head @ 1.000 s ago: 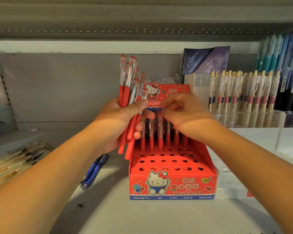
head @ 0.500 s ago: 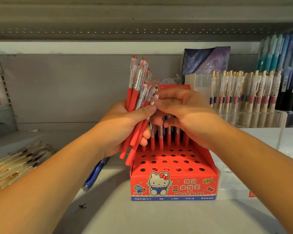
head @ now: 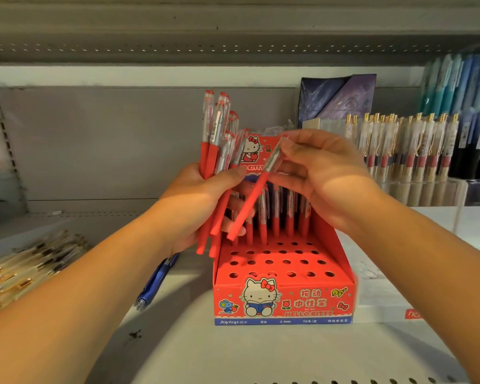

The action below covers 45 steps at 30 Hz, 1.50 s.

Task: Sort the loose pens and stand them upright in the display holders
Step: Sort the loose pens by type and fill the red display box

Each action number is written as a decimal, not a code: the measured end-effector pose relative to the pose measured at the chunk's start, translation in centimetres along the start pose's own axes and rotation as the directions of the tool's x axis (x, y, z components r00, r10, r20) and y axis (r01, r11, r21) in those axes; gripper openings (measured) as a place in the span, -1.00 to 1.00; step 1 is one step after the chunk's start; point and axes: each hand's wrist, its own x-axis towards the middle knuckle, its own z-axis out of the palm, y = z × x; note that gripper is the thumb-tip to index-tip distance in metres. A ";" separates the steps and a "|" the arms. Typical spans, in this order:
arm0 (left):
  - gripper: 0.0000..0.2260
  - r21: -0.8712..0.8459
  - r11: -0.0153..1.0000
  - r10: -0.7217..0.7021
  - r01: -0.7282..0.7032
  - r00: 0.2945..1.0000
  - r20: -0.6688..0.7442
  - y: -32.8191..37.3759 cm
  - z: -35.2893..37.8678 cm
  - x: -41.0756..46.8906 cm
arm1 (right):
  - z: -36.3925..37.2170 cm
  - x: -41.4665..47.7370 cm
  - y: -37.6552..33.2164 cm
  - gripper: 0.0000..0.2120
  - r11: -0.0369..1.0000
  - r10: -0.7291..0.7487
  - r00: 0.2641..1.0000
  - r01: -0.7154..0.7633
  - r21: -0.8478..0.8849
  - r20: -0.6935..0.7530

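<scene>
L hand [head: 203, 198] grips a bunch of red pens [head: 214, 151], caps up, just left of the box [head: 283, 300]. R hand [head: 324, 176] pinches a single pen [head: 257, 192] by its clear top end, tilted, tip down-left, over the box's back row, where standing pens [head: 275, 217] sit upright. Box is mid-shelf [head: 233, 356], toward the front edge. Blue pens [head: 155, 281] lie to its left.

Pen bunch [head: 211, 155] upright, single pen [head: 250, 200] tilted, holder [head: 311, 300] part-filled

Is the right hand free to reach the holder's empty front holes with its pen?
Probably yes: the right hand pinches one pen above the holder, and the front holes lie uncovered.
</scene>
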 end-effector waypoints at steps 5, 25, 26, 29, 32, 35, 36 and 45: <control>-0.83 0.080 0.994 0.085 -0.078 0.992 -0.094 -0.3 -0.5 0.5 | -0.7 0.8 -0.6 -0.83 0.962 -0.118 0.985 0.081 -0.262 -0.127; -0.84 0.030 0.998 0.065 -0.063 0.997 -0.040 -0.7 -0.8 0.7 | -0.9 1.6 2.0 -0.70 0.710 -0.154 0.987 0.081 -0.700 -0.042; -0.84 0.027 0.998 0.059 -0.058 0.998 -0.036 -0.6 -0.7 0.6 | -1.0 1.7 2.2 -0.72 0.689 -0.133 0.990 0.053 -0.723 -0.055; -0.81 0.047 0.998 0.038 -0.038 0.999 -0.007 -0.3 -0.6 0.3 | -1.1 1.7 2.4 -0.83 0.640 -0.048 0.993 -0.051 -0.766 -0.106; -0.79 0.064 0.997 0.031 -0.031 1.000 0.004 -0.1 -0.5 0.0 | -1.1 1.3 2.4 -0.87 0.549 0.048 0.995 -0.100 -0.830 -0.089; -0.80 0.061 0.997 0.044 -0.045 0.999 0.014 0.0 -0.4 -0.1 | -1.1 1.2 2.1 -0.84 0.511 0.083 0.994 -0.103 -0.854 -0.070; -0.80 0.070 0.996 0.046 -0.047 0.999 0.021 0.1 -0.4 -0.2 | -1.1 1.1 2.0 -0.83 0.502 0.085 0.994 -0.097 -0.860 -0.062; -0.81 0.034 0.997 0.063 -0.065 0.997 0.054 0.1 -0.7 0.0 | -0.5 0.4 -0.6 -0.90 0.834 -0.078 0.996 0.038 -0.550 -0.049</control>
